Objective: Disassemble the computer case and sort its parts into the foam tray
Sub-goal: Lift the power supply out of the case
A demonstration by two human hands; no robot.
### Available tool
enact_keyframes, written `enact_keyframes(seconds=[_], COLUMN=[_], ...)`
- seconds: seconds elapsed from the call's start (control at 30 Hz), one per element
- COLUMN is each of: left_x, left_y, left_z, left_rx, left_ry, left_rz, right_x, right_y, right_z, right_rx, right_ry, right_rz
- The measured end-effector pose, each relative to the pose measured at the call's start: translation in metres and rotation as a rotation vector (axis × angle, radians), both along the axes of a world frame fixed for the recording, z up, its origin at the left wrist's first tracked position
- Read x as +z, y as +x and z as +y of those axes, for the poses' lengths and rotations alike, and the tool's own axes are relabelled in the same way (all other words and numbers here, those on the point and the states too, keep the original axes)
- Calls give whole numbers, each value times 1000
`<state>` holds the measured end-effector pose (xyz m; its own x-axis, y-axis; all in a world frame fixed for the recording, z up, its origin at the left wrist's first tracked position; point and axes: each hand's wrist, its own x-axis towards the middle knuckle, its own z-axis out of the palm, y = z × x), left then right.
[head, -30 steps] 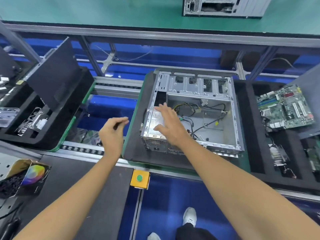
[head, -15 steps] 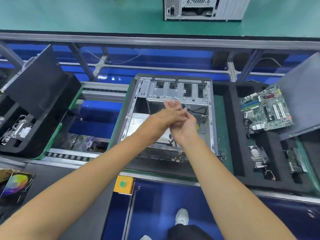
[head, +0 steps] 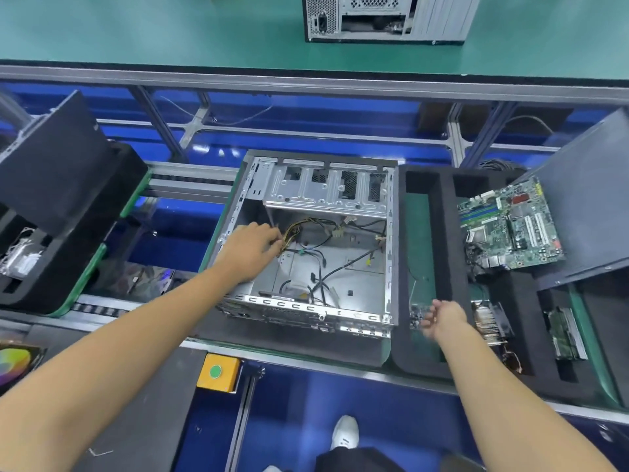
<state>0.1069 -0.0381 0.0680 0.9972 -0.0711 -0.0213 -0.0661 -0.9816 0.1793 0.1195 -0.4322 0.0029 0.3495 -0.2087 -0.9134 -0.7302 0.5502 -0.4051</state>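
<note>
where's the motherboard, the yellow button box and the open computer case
motherboard (head: 510, 226): head view, middle of the green board, in the foam tray at right.
yellow button box (head: 219, 373): head view, its yellow top face beside the green button.
open computer case (head: 326, 185): head view, on its metal drive-bay plate.
</note>
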Motion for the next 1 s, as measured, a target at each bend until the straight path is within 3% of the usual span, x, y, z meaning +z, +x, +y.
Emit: enact_keyframes(seconds=[0.17, 0.3, 0.67, 0.8, 0.93, 1.0], left_x=[-3, -3, -9, -12, -10, -10], left_y=[2, 3, 3, 5, 3, 3], left_z=[2, 3, 7, 9, 9, 8], left_rx=[-27, -45, -41, -38, -38, -18], left_ry=[54, 71, 67, 65, 26, 7], left_rz=[14, 18, 47, 38, 35, 29], right_x=[-43, -64, -49, -41, -29, -15], right_y=[-1, 4, 13, 14, 14, 24], right_z=[-9, -16, 5, 5, 14, 28], right_rx=[92, 12, -16, -89, -37, 129], right_ry=[-8, 51, -82, -96, -255, -403], right_rz=[170, 228, 25, 59, 84, 91])
